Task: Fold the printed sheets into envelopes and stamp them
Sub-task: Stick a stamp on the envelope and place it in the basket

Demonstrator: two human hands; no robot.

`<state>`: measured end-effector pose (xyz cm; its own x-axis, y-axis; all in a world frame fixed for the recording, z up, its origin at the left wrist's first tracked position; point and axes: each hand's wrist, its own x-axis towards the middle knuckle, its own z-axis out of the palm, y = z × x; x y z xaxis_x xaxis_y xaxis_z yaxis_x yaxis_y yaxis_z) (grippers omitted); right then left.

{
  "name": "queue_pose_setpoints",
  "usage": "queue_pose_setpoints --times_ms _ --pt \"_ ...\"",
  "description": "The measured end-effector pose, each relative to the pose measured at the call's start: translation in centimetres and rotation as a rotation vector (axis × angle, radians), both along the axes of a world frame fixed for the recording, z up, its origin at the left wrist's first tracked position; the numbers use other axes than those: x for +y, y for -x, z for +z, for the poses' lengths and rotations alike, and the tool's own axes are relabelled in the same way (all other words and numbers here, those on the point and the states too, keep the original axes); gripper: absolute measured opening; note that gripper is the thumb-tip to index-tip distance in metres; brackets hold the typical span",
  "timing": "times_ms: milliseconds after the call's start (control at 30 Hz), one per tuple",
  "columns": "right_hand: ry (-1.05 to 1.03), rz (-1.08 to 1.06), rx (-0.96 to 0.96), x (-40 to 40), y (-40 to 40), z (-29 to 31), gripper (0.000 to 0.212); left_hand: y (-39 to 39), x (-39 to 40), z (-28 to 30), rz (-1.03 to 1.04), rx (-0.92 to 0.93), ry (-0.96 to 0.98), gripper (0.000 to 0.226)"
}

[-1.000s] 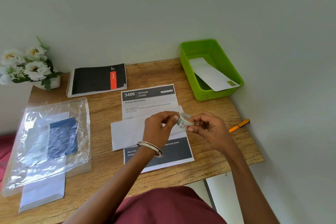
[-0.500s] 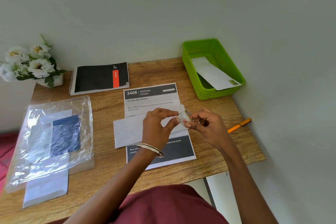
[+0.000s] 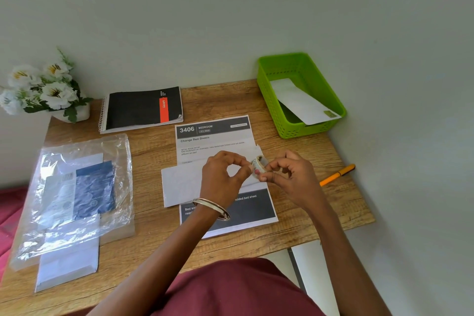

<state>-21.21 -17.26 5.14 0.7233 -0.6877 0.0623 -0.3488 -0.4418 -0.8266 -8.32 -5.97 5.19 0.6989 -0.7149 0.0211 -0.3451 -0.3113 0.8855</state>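
A small roll of stamps (image 3: 259, 163) is held just above the desk between both hands. My right hand (image 3: 288, 177) grips the roll with thumb and fingers. My left hand (image 3: 223, 174), with a bangle on the wrist, pinches at the roll's left edge with thumb and forefinger. Below the hands a white envelope (image 3: 182, 182) lies across a printed sheet (image 3: 218, 136) headed "3406 Bedroom, Change Bed Sheets". Another envelope (image 3: 302, 102) with a stamp on its corner lies in the green basket (image 3: 272, 92) at the back right.
An orange pen (image 3: 337, 175) lies at the desk's right edge near the wall. A black spiral notebook (image 3: 141, 109) and white flowers (image 3: 43, 87) sit at the back left. A clear plastic bag (image 3: 74, 195) and more envelopes (image 3: 68, 267) lie front left.
The hands stay together over the envelope. The roll has turned slightly in my right hand while my left fingers keep picking at its edge. The view has shifted a little.
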Motion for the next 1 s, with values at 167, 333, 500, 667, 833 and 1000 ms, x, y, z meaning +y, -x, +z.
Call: queue_pose_setpoints --times_ms 167,333,500,667,833,1000 --pt "0.082 -0.046 0.060 0.0 0.0 -0.2 0.022 0.1 0.1 0.2 -0.028 0.130 0.031 0.012" --pt "0.117 -0.124 0.104 -0.8 0.6 -1.0 0.022 -0.3 0.4 1.3 -0.001 0.319 0.129 0.013" --pt "0.378 -0.254 0.358 -2.9 1.5 -2.5 0.026 -0.7 0.6 1.1 0.078 0.500 0.115 0.015" --pt "0.552 -0.318 0.524 -4.6 1.8 -4.4 0.022 -0.7 0.7 0.7 0.135 0.521 0.124 0.008" --pt "0.615 -0.360 0.532 -4.9 2.1 -5.5 0.020 -0.8 0.7 0.5 0.144 0.524 0.111 0.016" --pt "0.518 -0.368 0.403 -4.3 2.3 -5.1 0.027 -0.6 0.8 0.5 0.119 0.567 0.083 0.007"
